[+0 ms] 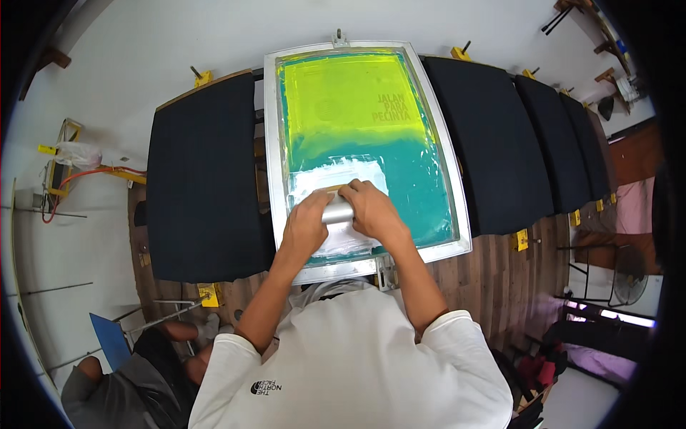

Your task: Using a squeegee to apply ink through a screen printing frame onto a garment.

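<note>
A screen-printing frame [453, 200] with a silver metal rim holds a mesh coated teal, with bright yellow-green over its far half and faint lettering there. A silver squeegee [337, 213] rests on the white ink [346, 243] spread over the lower left part of the mesh. Both of my hands are closed around the squeegee: my left hand [306, 227] at its left side, my right hand [374, 214] at its right. The squeegee's blade is hidden.
Black-covered boards [200, 179] flank the frame on yellow brackets [522, 239]. A red hose [107, 170] runs at the left. Another person in grey [128, 393] is at the lower left. A fan [630, 273] stands at the right over the wooden floor [500, 279].
</note>
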A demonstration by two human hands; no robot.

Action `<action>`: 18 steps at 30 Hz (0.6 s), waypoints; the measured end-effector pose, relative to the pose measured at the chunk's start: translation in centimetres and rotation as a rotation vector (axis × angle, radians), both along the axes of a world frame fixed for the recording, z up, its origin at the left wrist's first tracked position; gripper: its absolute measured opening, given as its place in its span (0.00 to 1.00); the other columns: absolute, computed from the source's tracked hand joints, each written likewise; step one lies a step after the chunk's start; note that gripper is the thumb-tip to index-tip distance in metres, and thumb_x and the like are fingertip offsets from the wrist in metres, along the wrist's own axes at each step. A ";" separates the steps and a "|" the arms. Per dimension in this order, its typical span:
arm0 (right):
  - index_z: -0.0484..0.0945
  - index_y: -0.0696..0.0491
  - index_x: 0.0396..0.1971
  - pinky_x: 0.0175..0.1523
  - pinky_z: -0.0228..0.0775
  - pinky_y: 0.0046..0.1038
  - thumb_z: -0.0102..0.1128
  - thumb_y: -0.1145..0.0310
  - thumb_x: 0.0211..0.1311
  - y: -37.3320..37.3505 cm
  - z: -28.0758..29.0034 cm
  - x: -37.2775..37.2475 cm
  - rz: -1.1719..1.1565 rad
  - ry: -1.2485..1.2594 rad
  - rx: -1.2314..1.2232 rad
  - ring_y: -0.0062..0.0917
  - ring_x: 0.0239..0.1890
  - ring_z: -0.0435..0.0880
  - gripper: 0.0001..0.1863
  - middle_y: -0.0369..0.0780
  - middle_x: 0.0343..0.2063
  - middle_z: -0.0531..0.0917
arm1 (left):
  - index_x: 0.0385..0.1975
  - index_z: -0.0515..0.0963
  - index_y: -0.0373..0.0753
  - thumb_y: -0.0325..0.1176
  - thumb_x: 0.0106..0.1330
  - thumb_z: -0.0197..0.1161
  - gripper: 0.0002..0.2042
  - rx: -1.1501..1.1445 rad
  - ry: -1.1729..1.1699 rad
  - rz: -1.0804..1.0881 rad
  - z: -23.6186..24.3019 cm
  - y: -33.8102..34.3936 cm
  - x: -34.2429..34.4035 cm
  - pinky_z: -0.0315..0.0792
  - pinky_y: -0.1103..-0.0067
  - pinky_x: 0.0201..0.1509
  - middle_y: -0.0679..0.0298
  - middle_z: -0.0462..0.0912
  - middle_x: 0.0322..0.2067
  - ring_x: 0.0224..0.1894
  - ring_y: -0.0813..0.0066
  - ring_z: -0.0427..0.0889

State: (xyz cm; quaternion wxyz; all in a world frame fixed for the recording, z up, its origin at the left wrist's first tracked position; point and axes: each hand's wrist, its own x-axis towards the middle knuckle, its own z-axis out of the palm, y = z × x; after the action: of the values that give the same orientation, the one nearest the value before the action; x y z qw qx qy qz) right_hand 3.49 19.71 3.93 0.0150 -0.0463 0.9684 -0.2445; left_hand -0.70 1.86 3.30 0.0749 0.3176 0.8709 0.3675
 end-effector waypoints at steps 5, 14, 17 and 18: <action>0.76 0.56 0.41 0.43 0.78 0.40 0.66 0.82 0.38 -1.5 0.4 5.4 -0.035 0.090 -0.051 0.41 0.47 0.80 0.23 0.46 0.42 0.79 | 0.54 0.74 0.32 0.12 0.47 0.61 0.28 -0.071 -0.021 -0.057 0.8 -1.5 4.8 0.72 0.61 0.60 0.47 0.74 0.56 0.60 0.45 0.74; 0.78 0.57 0.38 0.45 0.75 0.40 0.60 0.80 0.47 -2.9 1.5 9.1 0.026 -0.001 -0.052 0.42 0.48 0.80 0.14 0.48 0.40 0.80 | 0.55 0.73 0.30 0.16 0.49 0.63 0.28 -0.294 -0.221 -0.163 4.3 -2.4 7.9 0.75 0.62 0.57 0.45 0.76 0.56 0.56 0.46 0.78; 0.80 0.58 0.39 0.46 0.76 0.40 0.59 0.81 0.47 -2.6 2.5 6.6 -0.013 0.049 -0.053 0.42 0.48 0.80 0.16 0.48 0.39 0.80 | 0.54 0.74 0.29 0.18 0.50 0.63 0.26 -0.267 -0.110 -0.057 4.7 -1.1 5.9 0.76 0.62 0.56 0.43 0.77 0.54 0.55 0.46 0.79; 0.80 0.58 0.41 0.47 0.77 0.39 0.59 0.82 0.47 -2.4 2.4 5.7 -0.031 0.111 -0.046 0.42 0.48 0.80 0.17 0.48 0.40 0.81 | 0.54 0.74 0.29 0.18 0.51 0.62 0.25 -0.243 -0.020 -0.062 4.2 -0.8 4.7 0.76 0.62 0.56 0.43 0.78 0.53 0.55 0.46 0.79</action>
State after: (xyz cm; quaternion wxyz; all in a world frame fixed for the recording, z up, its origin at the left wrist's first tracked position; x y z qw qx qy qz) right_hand 9.16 17.30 6.36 -0.0437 -0.0452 0.9624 -0.2642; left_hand 4.03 1.06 7.46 0.1328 0.3291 0.8981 0.2596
